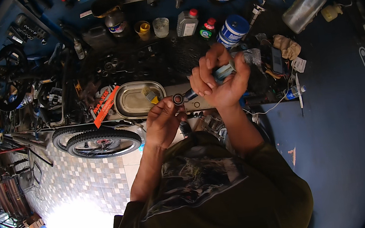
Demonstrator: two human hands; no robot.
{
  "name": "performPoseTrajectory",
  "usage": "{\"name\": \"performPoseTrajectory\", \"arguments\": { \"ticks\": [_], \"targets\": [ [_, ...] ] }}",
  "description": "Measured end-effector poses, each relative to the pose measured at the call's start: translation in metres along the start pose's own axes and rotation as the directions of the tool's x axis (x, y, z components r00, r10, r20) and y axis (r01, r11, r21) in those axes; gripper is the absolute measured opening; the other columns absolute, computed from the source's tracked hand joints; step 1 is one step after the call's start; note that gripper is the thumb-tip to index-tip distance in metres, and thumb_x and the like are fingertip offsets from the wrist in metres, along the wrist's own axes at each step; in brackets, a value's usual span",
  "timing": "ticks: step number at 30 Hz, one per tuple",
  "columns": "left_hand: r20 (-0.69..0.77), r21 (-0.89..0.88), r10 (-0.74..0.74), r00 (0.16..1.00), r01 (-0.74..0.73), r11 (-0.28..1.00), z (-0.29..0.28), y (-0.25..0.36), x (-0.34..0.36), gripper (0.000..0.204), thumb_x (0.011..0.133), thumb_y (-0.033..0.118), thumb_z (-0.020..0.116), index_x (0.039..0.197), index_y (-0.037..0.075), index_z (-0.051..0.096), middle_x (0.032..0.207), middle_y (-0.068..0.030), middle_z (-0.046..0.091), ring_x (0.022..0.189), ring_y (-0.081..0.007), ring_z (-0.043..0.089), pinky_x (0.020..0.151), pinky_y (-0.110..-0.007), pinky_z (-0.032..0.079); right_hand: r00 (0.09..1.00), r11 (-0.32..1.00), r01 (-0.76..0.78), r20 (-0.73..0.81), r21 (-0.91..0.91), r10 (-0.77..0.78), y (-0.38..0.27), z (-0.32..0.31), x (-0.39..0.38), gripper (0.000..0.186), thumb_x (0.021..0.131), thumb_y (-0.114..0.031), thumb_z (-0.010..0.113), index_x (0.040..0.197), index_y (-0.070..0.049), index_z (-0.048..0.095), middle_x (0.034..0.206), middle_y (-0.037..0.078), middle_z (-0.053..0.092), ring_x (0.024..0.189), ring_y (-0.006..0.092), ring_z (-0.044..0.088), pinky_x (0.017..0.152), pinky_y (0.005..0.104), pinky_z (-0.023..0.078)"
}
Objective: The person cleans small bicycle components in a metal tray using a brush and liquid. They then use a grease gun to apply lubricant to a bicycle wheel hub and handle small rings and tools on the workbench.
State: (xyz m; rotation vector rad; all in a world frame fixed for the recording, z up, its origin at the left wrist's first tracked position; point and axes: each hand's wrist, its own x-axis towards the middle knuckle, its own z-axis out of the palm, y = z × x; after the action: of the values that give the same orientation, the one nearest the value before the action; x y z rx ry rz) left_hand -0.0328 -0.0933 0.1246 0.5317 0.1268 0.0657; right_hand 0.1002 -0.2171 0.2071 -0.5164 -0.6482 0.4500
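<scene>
Up close to the chest, above the front edge of the cluttered dark workbench (150, 63), both hands work together on one small part. The left hand (163, 120) pinches a small round dark metal ring with a reddish inner face (178, 99) between thumb and fingertips, fingers closed tightly on it, apparently to steady it. The right hand (219, 80) is curled shut around a pale blue squeeze tube (225, 71), whose dark nozzle touches the ring, seemingly so its contents land inside. Just behind the hands, near the bench's front edge, sits an oval steel tray (132, 104) holding a small yellow-handled brush (150, 95).
</scene>
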Motion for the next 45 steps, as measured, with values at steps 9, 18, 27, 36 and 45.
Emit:
{"name": "performPoseTrajectory", "arguments": {
  "ticks": [9, 18, 27, 36, 45],
  "targets": [
    [-0.112, 0.018, -0.004, 0.994, 0.006, 1.0, -0.048, -0.008, 0.006, 0.018, 0.1, 0.024, 0.064, 0.111, 0.01, 0.066, 0.106, -0.0003, 0.067, 0.096, -0.0164, 0.059, 0.078, -0.033, 0.045, 0.866, -0.294, -0.048, -0.186, -0.955, 0.463, 0.028, -0.138, -0.078, 0.029, 0.088, -0.033, 0.073, 0.107, -0.012, 0.066, 0.099, 0.007, 0.066, 0.085, 0.0277, 0.07, 0.074, 0.042, 0.055],
    [-0.127, 0.065, -0.015, 0.992, 0.024, 0.998, -0.066, -0.018, 0.008, 0.018, 0.099, 0.018, 0.065, 0.115, 0.011, 0.067, 0.109, -0.0025, 0.068, 0.094, -0.0192, 0.062, 0.078, -0.035, 0.049, 0.719, -0.52, -0.115, -0.432, -0.846, 0.545, 0.06, -0.174, -0.126, 0.034, 0.086, -0.031, 0.073, 0.113, -0.013, 0.063, 0.117, 0.009, 0.062, 0.096, 0.0307, 0.069, 0.083, 0.0463, 0.055],
    [-0.112, 0.093, -0.001, 0.994, 0.012, 0.996, -0.065, -0.019, 0.007, 0.019, 0.098, 0.017, 0.066, 0.115, 0.01, 0.068, 0.109, -0.0042, 0.069, 0.094, -0.0192, 0.063, 0.077, -0.035, 0.049, 0.688, -0.414, -0.156, -0.399, -0.897, 0.606, 0.06, -0.168, -0.114, 0.036, 0.084, -0.024, 0.071, 0.117, -0.011, 0.06, 0.12, 0.01, 0.063, 0.1, 0.0328, 0.068, 0.084, 0.0473, 0.055],
    [-0.104, 0.097, 0.012, 0.994, -0.002, 0.995, -0.059, -0.016, 0.005, 0.017, 0.098, 0.017, 0.067, 0.112, 0.007, 0.068, 0.107, -0.0051, 0.069, 0.092, -0.0178, 0.063, 0.076, -0.034, 0.049, 0.738, -0.481, -0.116, -0.4, -0.869, 0.543, 0.058, -0.165, -0.11, 0.027, 0.087, -0.026, 0.069, 0.106, -0.007, 0.066, 0.112, 0.011, 0.069, 0.099, 0.0328, 0.069, 0.082, 0.0455, 0.056],
    [-0.171, 0.121, 0.021, 0.985, 0.0, 0.993, -0.047, -0.012, 0.008, 0.018, 0.098, 0.019, 0.067, 0.106, 0.003, 0.068, 0.096, -0.0028, 0.068, 0.085, -0.0144, 0.061, 0.073, -0.032, 0.049, 0.961, 0.014, 0.273, 0.273, -0.962, 0.035, 0.027, -0.055, -0.061, 0.032, 0.07, -0.005, 0.081, 0.099, -0.012, 0.071, 0.109, 0.002, 0.071, 0.085, 0.0225, 0.072, 0.071, 0.0345, 0.057]
  ]
}}
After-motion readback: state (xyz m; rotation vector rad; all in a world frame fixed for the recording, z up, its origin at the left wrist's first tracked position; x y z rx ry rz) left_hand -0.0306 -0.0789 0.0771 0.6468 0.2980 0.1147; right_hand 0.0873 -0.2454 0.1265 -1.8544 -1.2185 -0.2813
